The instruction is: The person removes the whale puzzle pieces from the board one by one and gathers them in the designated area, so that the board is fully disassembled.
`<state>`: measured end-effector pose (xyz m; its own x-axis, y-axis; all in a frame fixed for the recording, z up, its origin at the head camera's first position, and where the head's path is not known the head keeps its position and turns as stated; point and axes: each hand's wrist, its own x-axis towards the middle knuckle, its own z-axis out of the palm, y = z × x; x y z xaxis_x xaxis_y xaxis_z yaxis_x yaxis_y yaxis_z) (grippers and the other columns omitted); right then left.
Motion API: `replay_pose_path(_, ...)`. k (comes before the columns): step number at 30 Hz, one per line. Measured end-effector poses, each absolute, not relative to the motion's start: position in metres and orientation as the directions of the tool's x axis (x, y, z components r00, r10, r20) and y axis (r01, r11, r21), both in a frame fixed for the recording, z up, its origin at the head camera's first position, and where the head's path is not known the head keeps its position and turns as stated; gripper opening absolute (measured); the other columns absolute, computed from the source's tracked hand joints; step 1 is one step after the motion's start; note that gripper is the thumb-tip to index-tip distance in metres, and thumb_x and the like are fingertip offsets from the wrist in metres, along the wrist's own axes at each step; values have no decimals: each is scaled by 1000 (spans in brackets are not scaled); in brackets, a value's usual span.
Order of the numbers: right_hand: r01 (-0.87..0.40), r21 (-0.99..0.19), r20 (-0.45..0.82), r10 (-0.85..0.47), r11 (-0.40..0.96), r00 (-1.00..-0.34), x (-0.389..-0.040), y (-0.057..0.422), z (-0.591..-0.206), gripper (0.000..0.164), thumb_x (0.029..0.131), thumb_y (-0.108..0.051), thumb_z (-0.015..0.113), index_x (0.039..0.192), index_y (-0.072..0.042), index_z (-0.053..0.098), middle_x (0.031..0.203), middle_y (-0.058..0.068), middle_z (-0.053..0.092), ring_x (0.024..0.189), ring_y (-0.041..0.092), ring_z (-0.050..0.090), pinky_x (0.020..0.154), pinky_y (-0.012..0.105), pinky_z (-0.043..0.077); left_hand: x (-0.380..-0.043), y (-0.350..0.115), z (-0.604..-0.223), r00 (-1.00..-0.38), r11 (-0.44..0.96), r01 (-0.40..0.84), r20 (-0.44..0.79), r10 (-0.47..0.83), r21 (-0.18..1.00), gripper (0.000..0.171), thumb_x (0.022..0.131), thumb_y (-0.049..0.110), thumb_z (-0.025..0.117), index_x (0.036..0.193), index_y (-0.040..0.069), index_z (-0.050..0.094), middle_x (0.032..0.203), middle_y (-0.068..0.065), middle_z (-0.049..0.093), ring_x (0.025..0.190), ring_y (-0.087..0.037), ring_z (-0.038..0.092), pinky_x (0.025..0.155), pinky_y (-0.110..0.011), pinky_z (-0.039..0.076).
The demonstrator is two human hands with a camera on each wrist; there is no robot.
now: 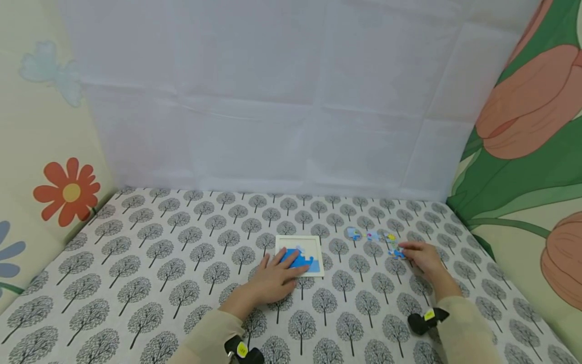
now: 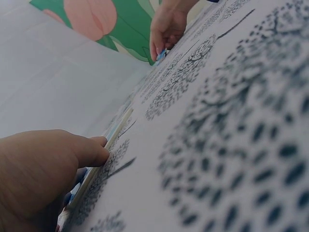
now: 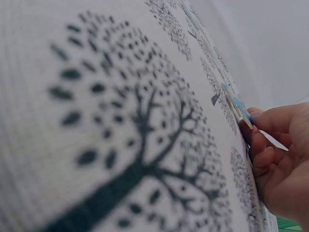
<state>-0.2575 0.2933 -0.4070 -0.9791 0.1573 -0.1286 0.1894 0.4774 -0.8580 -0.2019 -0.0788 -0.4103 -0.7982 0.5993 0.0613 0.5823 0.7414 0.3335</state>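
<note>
My left hand (image 1: 274,279) lies with spread fingers over a small white-framed puzzle tray (image 1: 297,237), resting on its left side. Blue assembled pieces (image 1: 313,264) fill the lower part of the tray, and its upper part shows pale. Over to the right, my right hand (image 1: 423,257) pinches a blue puzzle piece (image 1: 397,254) between thumb and finger, close to the cloth. The right wrist view shows that piece (image 3: 237,106) slightly tilted at the fingertips. Part of the tray is hidden under the left hand.
Several loose puzzle pieces lie beyond the right hand, among them a blue one (image 1: 353,233), a pale one with pink (image 1: 372,236) and a yellow-marked one (image 1: 390,237). A tree-patterned cloth (image 1: 191,283) covers the table. A white sheet (image 1: 254,101) hangs behind.
</note>
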Motion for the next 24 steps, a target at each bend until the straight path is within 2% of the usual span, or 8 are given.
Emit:
replay_pose_path(15,169,-848,-94,170,502,-981,-258,293,-409,29,85,-6,51,111,6,54,87,4,56,67,11,48,52,21,40,-202,-79,-410,-795,736,585,62,603,341,40,91,26,39,131,22,41,140,-9,21,127,-34,8,95,-56,5)
replay_pose_path(24,180,-848,-107,172,498,-979,-258,293,-409,29,87,-6,49,112,6,54,88,5,56,62,9,46,49,21,39,-202,-79,-409,-794,733,584,59,605,349,40,91,26,39,131,22,40,140,-9,20,127,-34,8,95,-56,5)
